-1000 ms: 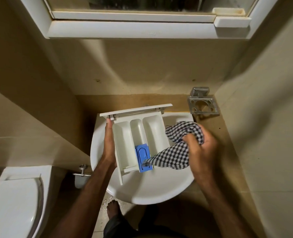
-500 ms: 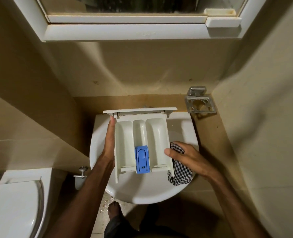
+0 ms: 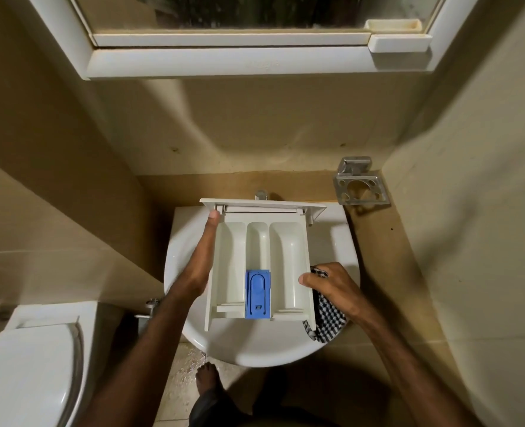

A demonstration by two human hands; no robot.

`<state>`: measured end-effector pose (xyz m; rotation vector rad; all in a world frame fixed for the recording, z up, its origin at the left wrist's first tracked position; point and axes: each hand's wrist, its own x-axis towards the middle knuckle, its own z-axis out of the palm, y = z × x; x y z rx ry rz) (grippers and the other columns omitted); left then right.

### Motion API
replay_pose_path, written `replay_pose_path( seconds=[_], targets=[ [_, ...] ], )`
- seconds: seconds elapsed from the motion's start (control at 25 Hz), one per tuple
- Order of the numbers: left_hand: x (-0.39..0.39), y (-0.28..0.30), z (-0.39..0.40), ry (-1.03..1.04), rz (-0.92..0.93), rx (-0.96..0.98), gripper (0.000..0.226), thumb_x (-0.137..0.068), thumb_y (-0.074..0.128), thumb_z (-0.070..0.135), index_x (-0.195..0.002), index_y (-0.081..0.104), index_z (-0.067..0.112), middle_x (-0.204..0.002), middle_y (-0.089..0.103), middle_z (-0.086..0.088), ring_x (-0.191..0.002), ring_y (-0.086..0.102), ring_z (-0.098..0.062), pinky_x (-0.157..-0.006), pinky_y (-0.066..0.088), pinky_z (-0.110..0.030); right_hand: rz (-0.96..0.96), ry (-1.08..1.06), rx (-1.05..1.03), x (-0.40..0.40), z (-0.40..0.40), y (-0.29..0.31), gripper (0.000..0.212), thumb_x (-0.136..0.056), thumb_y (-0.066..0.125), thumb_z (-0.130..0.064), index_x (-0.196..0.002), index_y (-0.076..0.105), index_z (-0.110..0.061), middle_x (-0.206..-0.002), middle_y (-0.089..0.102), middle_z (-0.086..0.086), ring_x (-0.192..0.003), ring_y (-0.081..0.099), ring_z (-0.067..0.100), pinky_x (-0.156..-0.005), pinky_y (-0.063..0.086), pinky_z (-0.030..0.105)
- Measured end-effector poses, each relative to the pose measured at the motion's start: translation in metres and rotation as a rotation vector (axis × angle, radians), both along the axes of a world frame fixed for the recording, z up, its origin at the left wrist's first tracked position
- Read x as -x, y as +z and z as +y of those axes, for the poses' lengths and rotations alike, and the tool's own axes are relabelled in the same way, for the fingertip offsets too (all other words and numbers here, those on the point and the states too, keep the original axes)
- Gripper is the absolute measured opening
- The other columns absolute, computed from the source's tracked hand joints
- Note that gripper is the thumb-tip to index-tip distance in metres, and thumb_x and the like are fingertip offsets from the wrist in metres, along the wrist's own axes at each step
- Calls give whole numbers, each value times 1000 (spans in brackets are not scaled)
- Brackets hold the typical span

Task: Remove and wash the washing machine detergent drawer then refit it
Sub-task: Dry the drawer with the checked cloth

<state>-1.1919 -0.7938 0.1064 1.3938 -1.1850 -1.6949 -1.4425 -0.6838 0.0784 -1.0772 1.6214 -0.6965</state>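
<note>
Beige walls close in on both sides of a white sink (image 3: 187,241), with a toilet (image 3: 24,365) at lower left and a metal holder (image 3: 361,186) on the back ledge at right. Over the basin sits the white detergent drawer (image 3: 289,257), three compartments facing up, a blue insert (image 3: 257,294) in the middle one. The left hand (image 3: 204,257) lies flat along its left wall, thumb near the front panel. The right hand (image 3: 332,285) grips its right wall, pressing a checked cloth (image 3: 329,322) against it.

bare forearms (image 3: 150,349), bare foot (image 3: 207,380), dark shorts (image 3: 224,408)
</note>
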Motion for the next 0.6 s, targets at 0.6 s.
replay_pose_path(
  seconds=[0.6],
  targets=[
    [47, -2, 65, -38, -965, 274, 69, -94, 55, 70, -128, 51, 11, -120, 68, -9, -106, 69, -36, -78, 50, -40, 614, 57, 132, -38, 5, 36, 61, -70, 57, -86, -63, 60, -25, -59, 64, -10, -57, 61, 1, -59, 55, 31]
  ],
)
